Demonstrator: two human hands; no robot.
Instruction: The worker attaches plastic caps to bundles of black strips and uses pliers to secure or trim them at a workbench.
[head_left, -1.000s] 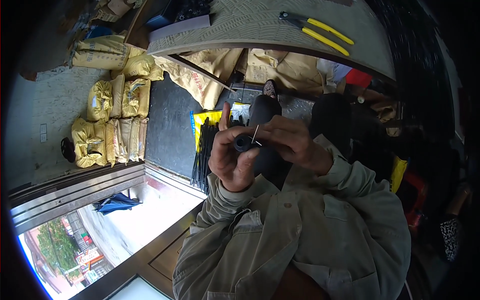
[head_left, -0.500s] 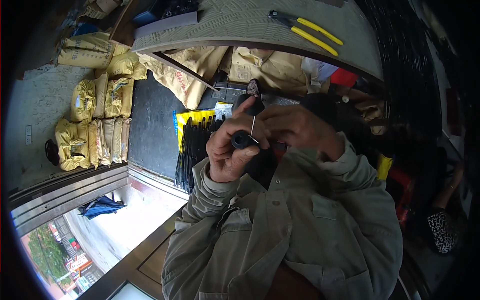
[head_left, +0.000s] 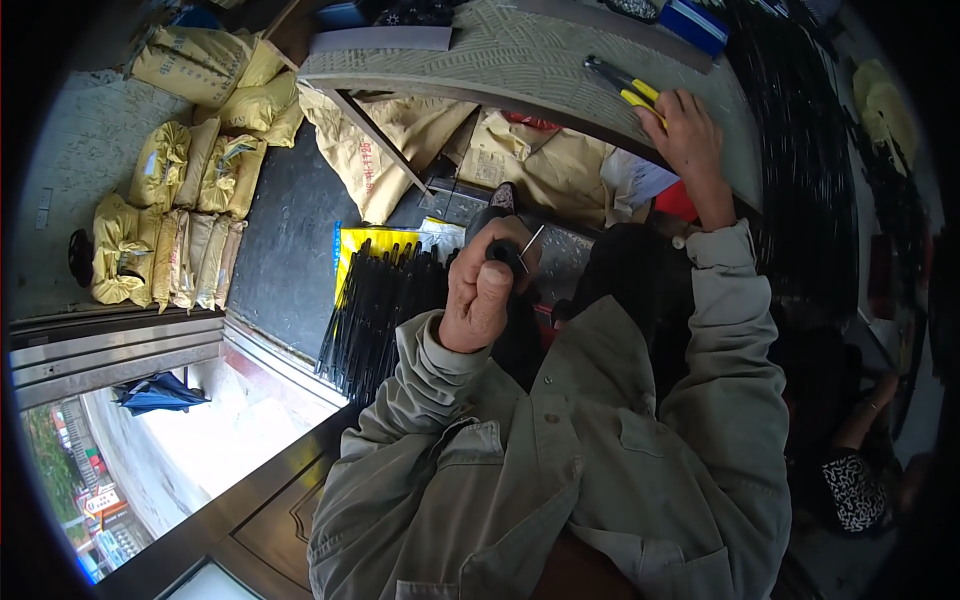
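Observation:
My left hand (head_left: pixel 474 306) is closed around a black, round, tube-like piece (head_left: pixel 505 256) whose end faces up. From beside that piece a thin, straight metal wire or pin (head_left: pixel 534 243) sticks out. Up on the workbench my right hand (head_left: pixel 690 140) has its fingers curled over the yellow handles of a pair of pliers (head_left: pixel 632 90). Their dark jaws point to the upper left and lie on the bench; part of the handles is hidden under the fingers. Left of my left hand lies a bundle of slim black rods (head_left: pixel 385 310).
The workbench (head_left: pixel 480 60) has a raised edge and holds a blue box (head_left: pixel 693 27). Several yellow sacks (head_left: pixel 185 225) are stacked at the left. Many long black rods (head_left: pixel 790 170) hang at the right. At the far right, another person's arm (head_left: pixel 865 415) shows.
My right hand has left my left hand and reached up right to the pliers on the bench. My left hand keeps the black piece, now turned slightly. The whole view has shifted.

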